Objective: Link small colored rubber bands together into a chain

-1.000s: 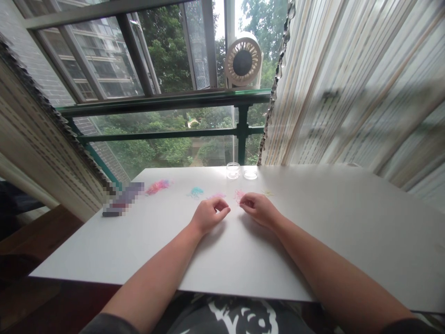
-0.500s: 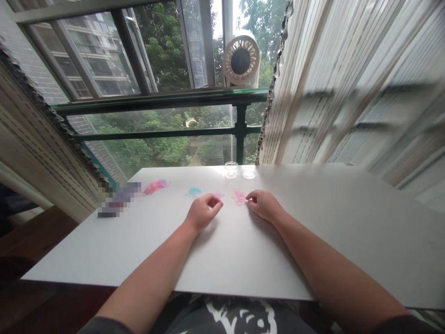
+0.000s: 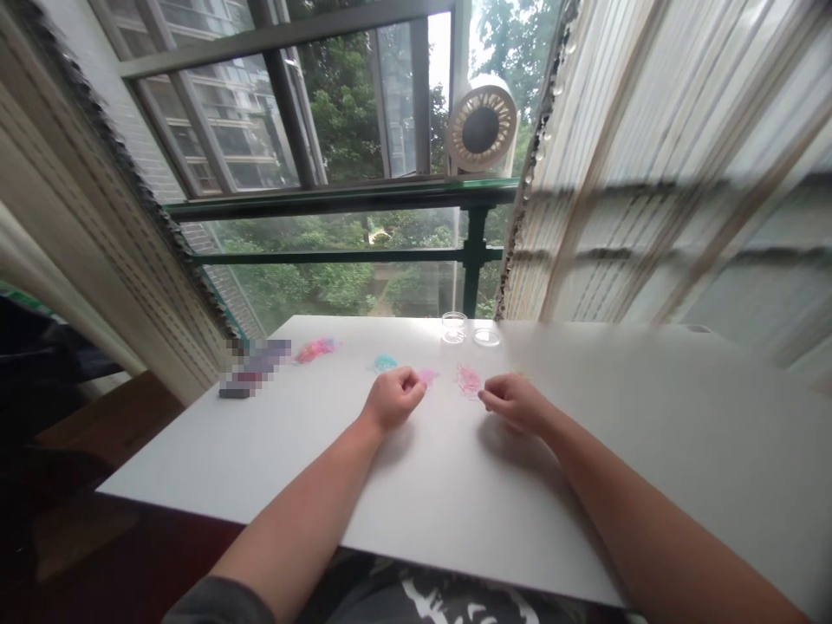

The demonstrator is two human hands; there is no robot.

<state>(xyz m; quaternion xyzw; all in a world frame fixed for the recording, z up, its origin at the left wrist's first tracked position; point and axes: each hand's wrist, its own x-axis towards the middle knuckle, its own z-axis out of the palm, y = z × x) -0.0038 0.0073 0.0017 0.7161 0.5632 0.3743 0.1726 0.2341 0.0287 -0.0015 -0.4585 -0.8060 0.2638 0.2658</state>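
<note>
White table by the window, with little heaps of tiny colored bits strung across it: an orange-pink heap far left, a teal heap, a small purple heap and a pink heap. 2 clear round containers sit at the far edge, and a round fan is up on the railing behind. Nothing sits between the hands and the heaps. Left hand is curled into a loose fist on the table, just beside the purple heap; can't tell if it holds anything. Right hand has its fingertips pinched together right next to the pink heap, too small to see what's in them.
</note>
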